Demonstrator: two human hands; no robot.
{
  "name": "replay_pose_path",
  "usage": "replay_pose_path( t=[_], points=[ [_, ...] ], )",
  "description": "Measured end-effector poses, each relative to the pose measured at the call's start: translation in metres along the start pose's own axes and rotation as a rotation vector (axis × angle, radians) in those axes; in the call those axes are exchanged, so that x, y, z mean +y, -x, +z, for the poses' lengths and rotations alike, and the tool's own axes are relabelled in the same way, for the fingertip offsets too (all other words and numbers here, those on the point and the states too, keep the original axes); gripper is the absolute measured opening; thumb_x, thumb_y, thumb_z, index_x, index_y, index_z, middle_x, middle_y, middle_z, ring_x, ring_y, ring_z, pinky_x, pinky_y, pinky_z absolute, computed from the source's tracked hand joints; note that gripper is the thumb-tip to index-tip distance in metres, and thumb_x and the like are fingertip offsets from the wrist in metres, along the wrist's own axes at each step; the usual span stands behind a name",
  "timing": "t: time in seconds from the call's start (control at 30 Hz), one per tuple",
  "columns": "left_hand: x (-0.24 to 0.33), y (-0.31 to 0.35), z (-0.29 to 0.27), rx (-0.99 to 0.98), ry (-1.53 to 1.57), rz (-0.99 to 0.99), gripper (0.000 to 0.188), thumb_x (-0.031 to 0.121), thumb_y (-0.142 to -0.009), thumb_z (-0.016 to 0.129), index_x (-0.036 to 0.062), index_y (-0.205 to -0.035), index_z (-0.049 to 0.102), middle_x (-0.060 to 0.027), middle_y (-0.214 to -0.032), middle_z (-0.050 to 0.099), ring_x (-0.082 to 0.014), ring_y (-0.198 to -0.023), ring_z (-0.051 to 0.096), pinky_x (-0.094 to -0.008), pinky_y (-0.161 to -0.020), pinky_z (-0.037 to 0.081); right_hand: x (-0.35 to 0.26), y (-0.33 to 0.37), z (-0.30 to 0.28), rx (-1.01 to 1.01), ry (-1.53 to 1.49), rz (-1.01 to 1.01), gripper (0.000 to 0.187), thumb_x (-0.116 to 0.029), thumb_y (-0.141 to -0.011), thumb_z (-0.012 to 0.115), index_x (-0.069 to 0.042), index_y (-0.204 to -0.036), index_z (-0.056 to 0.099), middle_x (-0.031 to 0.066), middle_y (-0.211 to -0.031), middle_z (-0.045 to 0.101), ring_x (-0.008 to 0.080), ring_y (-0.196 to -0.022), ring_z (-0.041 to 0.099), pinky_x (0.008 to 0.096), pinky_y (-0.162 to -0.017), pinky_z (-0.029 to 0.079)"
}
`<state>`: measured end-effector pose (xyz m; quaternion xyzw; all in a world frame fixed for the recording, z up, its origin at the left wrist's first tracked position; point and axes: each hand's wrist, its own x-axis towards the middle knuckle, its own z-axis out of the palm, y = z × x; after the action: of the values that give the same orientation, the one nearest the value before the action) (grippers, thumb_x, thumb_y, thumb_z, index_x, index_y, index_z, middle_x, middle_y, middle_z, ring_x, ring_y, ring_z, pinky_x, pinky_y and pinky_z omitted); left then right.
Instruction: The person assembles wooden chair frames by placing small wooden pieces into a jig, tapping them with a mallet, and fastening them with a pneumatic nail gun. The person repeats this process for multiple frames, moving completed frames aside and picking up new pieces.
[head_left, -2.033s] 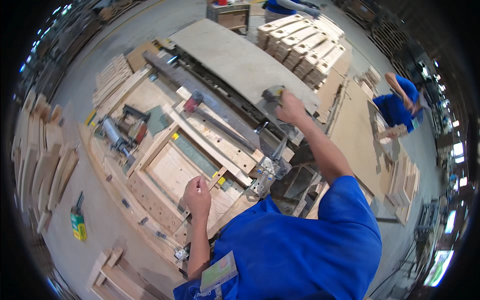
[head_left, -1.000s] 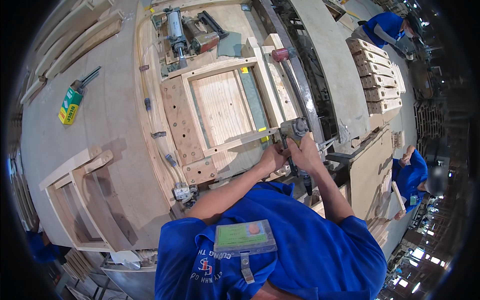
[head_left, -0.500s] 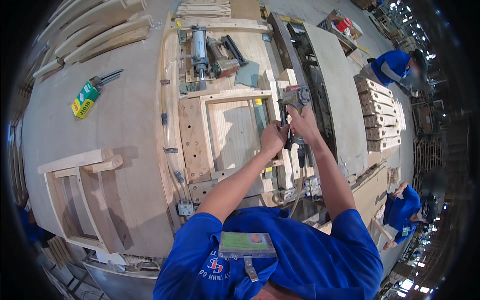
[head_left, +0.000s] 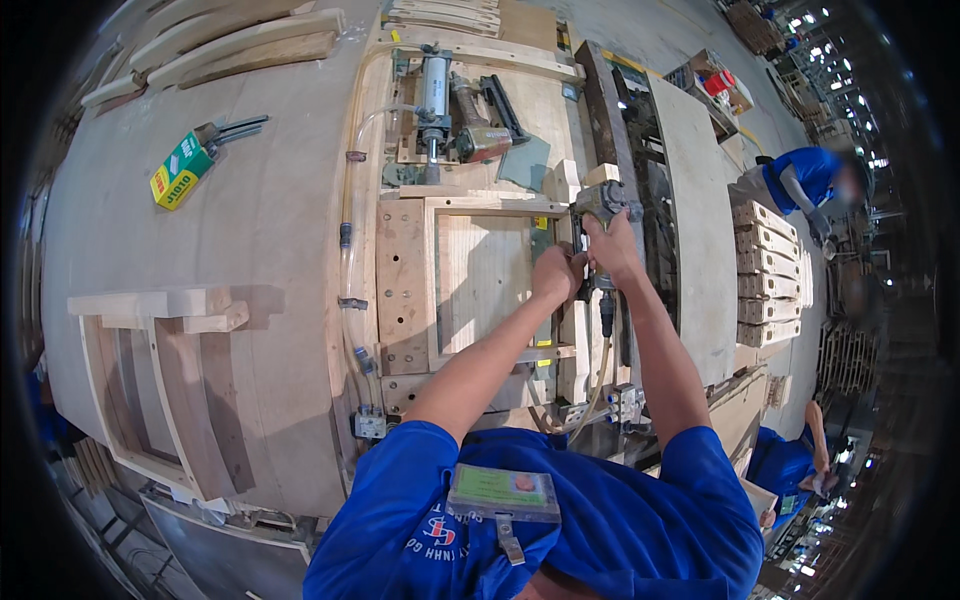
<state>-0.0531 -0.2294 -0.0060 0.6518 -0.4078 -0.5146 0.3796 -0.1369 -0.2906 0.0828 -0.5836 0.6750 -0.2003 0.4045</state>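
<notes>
In my right hand [head_left: 616,248] is a pneumatic nail gun [head_left: 602,200], my fingers wrapped round its grip, with an air hose [head_left: 598,385] running down from it. My left hand [head_left: 556,274] is closed at the gun's long dark magazine; whatever its fingertips pinch there is hidden. Both hands are over the right side of a pale wooden frame [head_left: 432,290], which lies in a wooden jig [head_left: 401,262] on the bench. Beyond the frame lie a second nail gun [head_left: 484,140] and a pneumatic cylinder [head_left: 435,88] mounted on the jig.
On the left bench [head_left: 290,370] stand a green and yellow box [head_left: 183,170] with dark strips sticking out and an assembled wooden frame [head_left: 160,400]. Curved wooden parts [head_left: 250,48] lie far left. Stacked wooden parts [head_left: 768,275] and co-workers in blue [head_left: 805,175] are at right.
The view has shifted, so the bench appears further right. The nail gun has turned in my right hand, its head now grey side up. My left hand stays at the magazine.
</notes>
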Motion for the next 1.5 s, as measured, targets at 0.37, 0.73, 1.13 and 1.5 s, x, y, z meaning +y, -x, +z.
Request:
replay_pose_path(
  t=[0.37,0.73,1.13,1.5],
  points=[
    [0.011,0.001,-0.006,0.089,0.012,-0.026,0.037,0.041,-0.091,0.075,0.0039,-0.094,0.075,-0.0275,-0.094,0.074,-0.0451,-0.095,0.072,-0.0501,-0.084,0.056,-0.007,-0.004,-0.002,-0.056,0.084,-0.131,0.027,-0.023,-0.100,0.070,0.002,-0.101,0.061,0.0057,-0.067,0.061,0.0135,-0.048,0.056,0.0331,-0.044,0.044],
    [-0.011,-0.005,-0.086,0.589,0.397,-0.075,0.027,0.024,-0.100,0.061,-0.0014,-0.105,0.066,-0.0303,-0.101,0.073,-0.0498,-0.102,0.070,-0.0539,-0.084,0.054,-0.108,-0.025,0.079,-0.697,0.522,-0.777,0.046,-0.020,-0.094,0.072,0.001,-0.132,0.058,0.0267,-0.114,0.072,0.0455,-0.113,0.067,0.0468,-0.097,0.052],
    [-0.022,-0.018,-0.100,0.593,0.490,-0.128,0.028,0.018,-0.100,0.057,-0.0054,-0.106,0.071,-0.0291,-0.100,0.075,-0.0412,-0.099,0.074,-0.0470,-0.083,0.054,-0.126,-0.039,0.112,-0.777,0.615,-0.867,0.057,-0.019,-0.092,0.073,0.000,-0.141,0.052,0.0288,-0.121,0.069,0.0473,-0.117,0.065,0.0476,-0.102,0.051],
    [-0.047,0.081,-0.064,0.364,0.610,-0.160,0.027,0.014,-0.104,0.052,-0.0071,-0.108,0.068,-0.0147,-0.082,0.071,-0.0206,-0.074,0.073,-0.0358,-0.060,0.055,-0.112,0.065,0.076,-0.883,0.644,-0.638,0.040,-0.014,-0.091,0.073,-0.002,-0.127,0.062,0.0232,-0.113,0.072,0.0428,-0.106,0.069,0.0439,-0.095,0.054]
  ],
)
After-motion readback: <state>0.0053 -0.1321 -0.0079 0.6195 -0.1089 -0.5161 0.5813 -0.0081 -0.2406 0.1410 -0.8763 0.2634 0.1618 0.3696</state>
